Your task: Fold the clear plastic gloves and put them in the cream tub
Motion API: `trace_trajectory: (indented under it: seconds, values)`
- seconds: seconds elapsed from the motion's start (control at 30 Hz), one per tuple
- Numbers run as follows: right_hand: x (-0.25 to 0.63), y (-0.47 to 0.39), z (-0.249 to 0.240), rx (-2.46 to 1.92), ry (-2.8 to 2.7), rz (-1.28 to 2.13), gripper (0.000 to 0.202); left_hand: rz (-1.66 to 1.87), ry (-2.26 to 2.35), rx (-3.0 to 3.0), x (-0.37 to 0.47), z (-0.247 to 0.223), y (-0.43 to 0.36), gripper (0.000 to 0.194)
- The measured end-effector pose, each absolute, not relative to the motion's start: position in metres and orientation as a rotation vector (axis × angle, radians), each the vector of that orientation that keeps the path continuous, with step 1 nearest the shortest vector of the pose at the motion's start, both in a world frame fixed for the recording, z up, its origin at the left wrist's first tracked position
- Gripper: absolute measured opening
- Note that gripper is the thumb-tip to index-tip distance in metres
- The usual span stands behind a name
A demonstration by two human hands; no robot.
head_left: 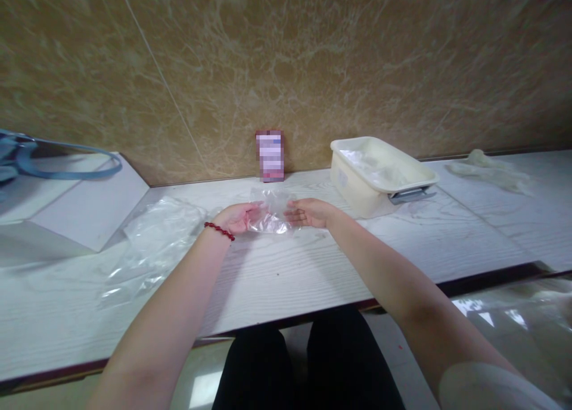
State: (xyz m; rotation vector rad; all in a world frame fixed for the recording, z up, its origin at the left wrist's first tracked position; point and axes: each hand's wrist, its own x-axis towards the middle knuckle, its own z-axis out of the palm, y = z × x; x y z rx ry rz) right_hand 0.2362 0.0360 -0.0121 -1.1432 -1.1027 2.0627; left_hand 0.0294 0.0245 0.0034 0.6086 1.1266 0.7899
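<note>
A small clear plastic bag [271,214] is between my two hands above the white wood-grain table [277,279]. My left hand [239,217], with a red bead bracelet at the wrist, holds the bag's left side, fingers closed on it. At the opposite side, my right hand [308,213] has its fingers stretched out against the film, slightly apart. Close to my left forearm lies a heap of clear plastic bags [163,237].
A cream bin [357,189] with clear plastic inside stands right of my hands. Behind them a phone [270,155] leans on the wall. At left is a white box [89,201] with a blue strap [71,174]; crumpled film [489,170] lies far right.
</note>
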Motion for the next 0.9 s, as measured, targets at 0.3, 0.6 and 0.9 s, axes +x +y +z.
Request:
trace_trajectory:
  seconds: [0.3,0.6,0.9]
  values:
    - [0.2342,0.0358,-0.0174,-1.2,-1.208,1.949,0.002,0.846,1.022,0.556,0.0268,0.005,0.0247,0.024]
    - [0.2311,0.0339,-0.0124,-1.161,-1.141,1.982,0.005,0.858,1.075,0.553,0.0289,0.0051,0.024,0.023]
    - [0.2296,0.0343,-0.0185,-1.154,-1.153,1.943,0.006,0.854,1.007,0.52,0.0303,0.0099,0.0203,0.038]
